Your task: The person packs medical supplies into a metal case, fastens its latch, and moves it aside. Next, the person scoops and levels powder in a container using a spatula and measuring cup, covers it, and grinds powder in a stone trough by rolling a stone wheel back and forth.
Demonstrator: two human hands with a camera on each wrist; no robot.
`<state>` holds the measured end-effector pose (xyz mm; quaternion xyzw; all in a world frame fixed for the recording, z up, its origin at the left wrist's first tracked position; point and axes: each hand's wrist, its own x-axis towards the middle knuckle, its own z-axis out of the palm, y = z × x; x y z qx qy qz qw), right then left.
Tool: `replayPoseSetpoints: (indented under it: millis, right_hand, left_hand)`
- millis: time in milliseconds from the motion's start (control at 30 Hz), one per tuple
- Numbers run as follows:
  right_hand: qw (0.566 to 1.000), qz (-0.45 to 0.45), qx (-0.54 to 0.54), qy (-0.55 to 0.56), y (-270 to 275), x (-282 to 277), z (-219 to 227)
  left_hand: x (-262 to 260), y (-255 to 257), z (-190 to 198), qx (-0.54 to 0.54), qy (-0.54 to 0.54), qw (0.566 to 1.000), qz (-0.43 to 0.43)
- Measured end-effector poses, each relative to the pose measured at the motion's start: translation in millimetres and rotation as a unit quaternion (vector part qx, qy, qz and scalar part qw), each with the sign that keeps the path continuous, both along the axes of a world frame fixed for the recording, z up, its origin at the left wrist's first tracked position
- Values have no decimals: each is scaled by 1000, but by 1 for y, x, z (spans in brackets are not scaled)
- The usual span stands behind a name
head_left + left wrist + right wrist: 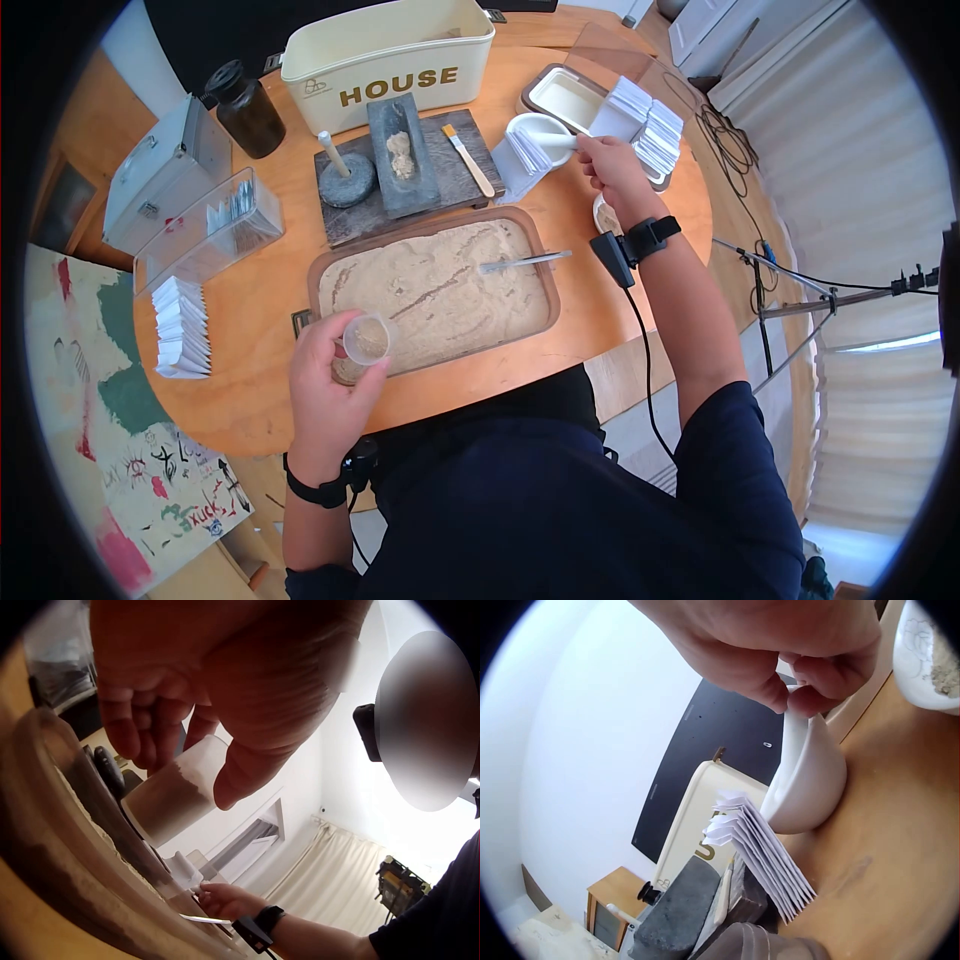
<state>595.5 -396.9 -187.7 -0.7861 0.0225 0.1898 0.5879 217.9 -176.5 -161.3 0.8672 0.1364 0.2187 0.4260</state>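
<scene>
My left hand (335, 385) grips a small translucent cup (367, 338) partly filled with tan powder, over the near left corner of a sand-filled tray (545, 318). In the left wrist view the cup (176, 796) is tilted, held by thumb and fingers. My right hand (612, 168) pinches the end of a white handle at a white mortar-like bowl (540, 128); in the right wrist view thumb and finger hold it at the bowl's (817, 784) rim. Folded white papers (769, 859) stand beside that bowl. A metal tool (525, 262) lies across the tray's right edge.
Behind the tray, a dark board (340, 228) bears a grey stone trough (425, 185), a round stone (347, 180) and a brush (468, 160). A cream HOUSE bin (390, 90), brown bottle (250, 115), clear box (155, 262) and folded papers (181, 330) stand around.
</scene>
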Motion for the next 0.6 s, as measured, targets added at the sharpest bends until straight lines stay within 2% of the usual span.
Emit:
replayPoseSetpoints:
  millis: [100,167,267,300,367,400,467,567,600]
  right_hand:
    - [997,12,-37,-70,3,0,4]
    - [987,-5,6,-163,12,-7,11]
    - [977,-20,68,-199,10,6,15]
    - [967,-41,57,-244,8,4,23]
    - [948,-23,-10,-318,-8,7,40]
    - [946,-23,29,-323,-13,0,53]
    - [933,-12,139,-333,-8,-30,69]
    - [937,27,177,-300,3,-82,86]
    - [939,71,183,-281,8,-101,89]
  left_hand:
    - [1,-2,-1,-7,-4,1000,-8]
    - [4,-3,-1,-7,-14,1000,-18]
    - [4,-4,0,-5,-38,999,-18]
    - [4,-3,0,-6,-35,999,-8]
    - [-2,1,-1,15,-27,1000,-3]
    - [-7,1,-2,17,-2,1000,18]
    - [-3,5,-8,17,-70,997,4]
    - [-6,7,-11,-22,-64,997,28]
    - [-7,8,-11,-21,-63,997,32]
